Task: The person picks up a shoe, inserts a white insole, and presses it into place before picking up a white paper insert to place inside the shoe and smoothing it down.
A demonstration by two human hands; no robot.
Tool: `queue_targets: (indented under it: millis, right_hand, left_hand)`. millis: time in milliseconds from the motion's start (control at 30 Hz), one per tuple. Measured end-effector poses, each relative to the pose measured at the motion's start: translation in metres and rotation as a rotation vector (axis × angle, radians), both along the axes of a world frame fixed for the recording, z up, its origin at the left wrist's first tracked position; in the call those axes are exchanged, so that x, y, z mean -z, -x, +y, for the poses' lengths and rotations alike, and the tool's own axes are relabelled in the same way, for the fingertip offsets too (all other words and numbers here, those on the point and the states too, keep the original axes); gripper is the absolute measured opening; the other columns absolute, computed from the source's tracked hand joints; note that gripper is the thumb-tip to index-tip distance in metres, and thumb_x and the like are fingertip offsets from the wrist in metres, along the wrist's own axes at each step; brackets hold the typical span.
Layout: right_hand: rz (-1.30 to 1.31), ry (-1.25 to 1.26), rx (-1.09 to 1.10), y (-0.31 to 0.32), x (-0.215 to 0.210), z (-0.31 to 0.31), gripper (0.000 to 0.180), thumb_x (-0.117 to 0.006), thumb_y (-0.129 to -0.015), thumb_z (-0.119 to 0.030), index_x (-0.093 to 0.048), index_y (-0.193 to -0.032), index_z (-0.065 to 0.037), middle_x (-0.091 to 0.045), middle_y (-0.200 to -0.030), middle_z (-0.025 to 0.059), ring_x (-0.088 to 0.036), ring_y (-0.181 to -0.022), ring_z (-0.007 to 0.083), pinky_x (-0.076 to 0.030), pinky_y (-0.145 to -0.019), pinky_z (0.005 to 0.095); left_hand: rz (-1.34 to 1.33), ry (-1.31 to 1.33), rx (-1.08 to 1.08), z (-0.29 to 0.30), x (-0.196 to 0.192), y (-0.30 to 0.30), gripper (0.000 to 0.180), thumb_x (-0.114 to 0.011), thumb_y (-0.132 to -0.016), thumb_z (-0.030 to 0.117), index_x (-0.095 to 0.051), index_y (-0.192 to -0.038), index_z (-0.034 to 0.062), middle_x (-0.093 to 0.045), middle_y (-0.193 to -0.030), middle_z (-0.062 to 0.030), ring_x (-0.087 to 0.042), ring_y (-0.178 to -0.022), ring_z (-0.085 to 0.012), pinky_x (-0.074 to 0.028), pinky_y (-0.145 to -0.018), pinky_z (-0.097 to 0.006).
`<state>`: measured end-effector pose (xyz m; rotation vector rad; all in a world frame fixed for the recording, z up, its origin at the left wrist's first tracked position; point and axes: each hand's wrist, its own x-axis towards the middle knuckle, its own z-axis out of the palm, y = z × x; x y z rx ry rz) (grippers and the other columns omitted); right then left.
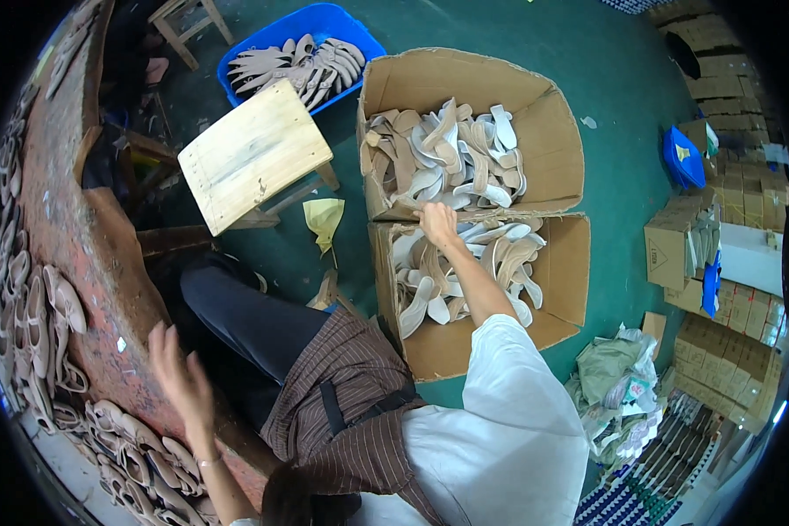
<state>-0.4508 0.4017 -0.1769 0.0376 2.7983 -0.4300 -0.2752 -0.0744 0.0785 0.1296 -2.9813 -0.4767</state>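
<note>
1. Progress (est.): shoes along worktop's L edge & near end look mostly made up; both boxes' loose insoles look unused, so prob. lots left. Exact qty n/a, pile too jumbled.
2. Current pc.: no insole visible in L hand or on bare R part of worktop, so prob. nothing placed there yet.
3. L hand: by worktop's R edge, fingers spread, blurred, looks empty. Contact w/ worktop: can't tell.
4. R hand: at near edge of far box, forearm over near box. Fingers curled down; can't tell if pinching an insole.
5. Far box: insoles, tan & white mix, heaped twd L & near edges; R wall bare.
6. Near box: same mix, heaped twd far edge; near-R corner shows bare cardboard. Boxes side by side on floor.
7. Blue tub, beyond stool: beige shoes or uppers (can't tell which), packed close, approx. full.
</note>
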Motion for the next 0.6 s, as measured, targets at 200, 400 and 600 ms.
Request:
queue_targets:
  millis: [200,400,600]
  right_hand:
    - [0.211,0.118,-0.115,-0.044,-0.117,0.014,0.011,-0.060,-0.085,-0.015,-0.062,-0.083,-0.004,-0.066,-0.073,0.0217,-0.065,-0.071,0.0426,-0.051,-0.063,0.0505]
    - [0.193,0.117,-0.383,-0.134,-0.204,-0.027,0.004,-0.066,-0.063,-0.008,-0.064,-0.064,-0.005,-0.066,-0.068,0.0105,-0.067,-0.068,0.0259,-0.053,-0.057,0.0398]
    - [-0.207,0.381,-0.579,-0.139,-0.263,-0.056,0.012,-0.066,-0.081,-0.014,-0.070,-0.082,-0.004,-0.070,-0.081,0.0116,-0.067,-0.075,0.0282,-0.055,-0.066,0.0397]
  left_hand:
    - [-0.026,-0.134,0.816,0.182,0.027,0.115,0.067,-0.071,-0.069,0.000,-0.053,-0.133,0.0032,-0.044,-0.146,-0.0186,-0.038,-0.139,-0.0372,-0.032,-0.114,-0.052]
    - [-0.026,0.141,1.047,0.297,0.029,0.114,0.073,-0.062,-0.075,0.010,-0.040,-0.143,-0.0047,-0.061,-0.121,-0.0209,-0.051,-0.129,-0.0268,-0.020,-0.119,-0.049]
    - [-0.339,-0.042,1.034,0.213,0.033,0.028,0.013,-0.065,-0.072,0.012,-0.062,-0.083,0.0067,-0.066,-0.074,-0.0061,-0.067,-0.069,-0.0216,-0.052,-0.062,-0.034]
